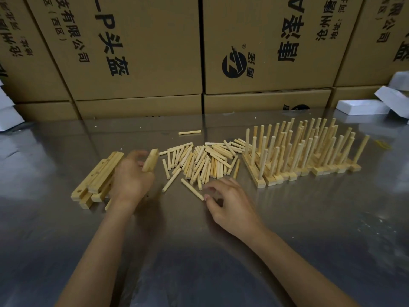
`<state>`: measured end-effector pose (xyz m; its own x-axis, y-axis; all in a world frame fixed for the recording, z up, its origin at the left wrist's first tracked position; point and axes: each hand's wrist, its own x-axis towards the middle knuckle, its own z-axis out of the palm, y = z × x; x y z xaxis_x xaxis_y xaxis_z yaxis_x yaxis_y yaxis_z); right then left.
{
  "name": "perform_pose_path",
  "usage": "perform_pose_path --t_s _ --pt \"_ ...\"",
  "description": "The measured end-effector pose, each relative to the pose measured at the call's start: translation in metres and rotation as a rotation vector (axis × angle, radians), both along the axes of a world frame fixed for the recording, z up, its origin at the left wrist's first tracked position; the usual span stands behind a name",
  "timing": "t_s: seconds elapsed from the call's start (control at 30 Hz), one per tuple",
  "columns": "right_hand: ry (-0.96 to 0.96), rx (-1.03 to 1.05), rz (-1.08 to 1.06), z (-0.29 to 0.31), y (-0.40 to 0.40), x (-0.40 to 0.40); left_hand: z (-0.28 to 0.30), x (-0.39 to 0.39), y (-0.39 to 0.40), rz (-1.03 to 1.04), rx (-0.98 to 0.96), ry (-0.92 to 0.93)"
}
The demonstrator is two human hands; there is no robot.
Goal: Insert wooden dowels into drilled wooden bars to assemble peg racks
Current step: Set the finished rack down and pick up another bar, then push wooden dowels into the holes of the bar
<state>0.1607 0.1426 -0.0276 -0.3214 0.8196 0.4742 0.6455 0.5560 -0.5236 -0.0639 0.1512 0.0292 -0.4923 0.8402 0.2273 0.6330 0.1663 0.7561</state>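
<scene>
Hands mid-pickup: your left hand grips a drilled bar; your right hand pinches a dowel, which next needs aligning with a hole.

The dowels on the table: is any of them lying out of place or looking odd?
One dowel lies alone on the metal table, behind the loose dowel pile and apart from it, toward the cardboard boxes. A few more have strayed at the pile's near edge, by the right hand. None looks damaged.
</scene>
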Motion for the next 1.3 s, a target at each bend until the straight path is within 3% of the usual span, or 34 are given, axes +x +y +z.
perform_pose_path --t_s 0.13,0.27,0.33,0.4,0.5,0.6,0.8,0.93,1.07,1.3 --pt "0.076 0.004 -0.029 0.002 0.000 0.004 0.009 0.031 -0.004 -0.308 -0.054 -0.726" --pt "-0.074 -0.002 0.075 0.004 -0.005 0.001 0.004 0.050 -0.003 -0.405 -0.085 -0.971" --pt "-0.248 0.018 0.138 0.002 -0.008 -0.004 0.002 0.048 -0.002 -0.426 -0.067 -1.000" --pt "-0.291 0.040 0.146 0.001 -0.009 -0.006 0.001 0.044 -0.002 -0.450 -0.059 -0.995" --pt "-0.155 0.017 0.114 0.004 -0.009 -0.004 -0.002 0.038 -0.002 -0.467 -0.051 -0.899" --pt "-0.135 -0.028 0.058 0.006 -0.007 0.003 -0.004 0.036 0.000 -0.485 -0.095 -0.836" --pt "-0.169 -0.091 0.014 0.008 -0.006 0.007 -0.008 0.044 -0.001 -0.506 -0.176 -0.909" --pt "0.020 -0.139 -0.083 0.015 0.002 0.020 -0.008 0.042 -0.002 -0.534 -0.151 -0.888" --pt "0.246 -0.172 0.021 0.022 0.007 0.030 -0.008 0.044 -0.006 -0.689 -0.181 -0.845" --pt "0.172 -0.005 0.033 0.024 0.000 0.024 -0.010 0.057 -0.010 -0.812 -0.211 -0.928"
